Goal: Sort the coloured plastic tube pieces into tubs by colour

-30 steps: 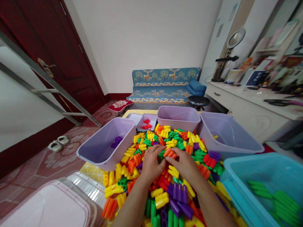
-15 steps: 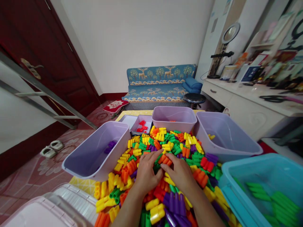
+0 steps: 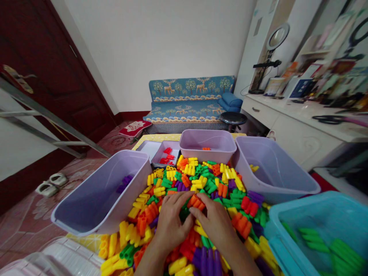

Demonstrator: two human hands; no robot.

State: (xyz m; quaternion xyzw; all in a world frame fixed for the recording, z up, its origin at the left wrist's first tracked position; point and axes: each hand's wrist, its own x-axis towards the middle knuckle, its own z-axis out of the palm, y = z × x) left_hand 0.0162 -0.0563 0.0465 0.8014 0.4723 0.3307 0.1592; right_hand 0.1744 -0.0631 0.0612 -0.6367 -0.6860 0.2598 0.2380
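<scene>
A heap of plastic connector blocks in yellow, green, orange, purple and red spreads under both hands. My right hand (image 3: 215,219) has its thumb and fingers closed on an orange connector block (image 3: 196,202), just above the heap. On the other side, my left hand (image 3: 174,217) curls its fingers against the same block's left end, with its thumb below. Dark green pieces show in the gap between the left thumb and fingers. A purple block (image 3: 209,260) lies near my wrists, and a red block (image 3: 249,206) sits right of my right hand.
Purple blocks lie in the left lilac bin (image 3: 100,224), orange in the back bin (image 3: 207,154), yellow in the right bin (image 3: 276,191). A turquoise bin (image 3: 283,234) holds green blocks; a small tray (image 3: 157,157) holds red ones. Transparent lids (image 3: 71,257) lie front left.
The view has shifted slightly, so the bins on the left appear lower and further left. Both hands stay around the orange block, closed much as before.
</scene>
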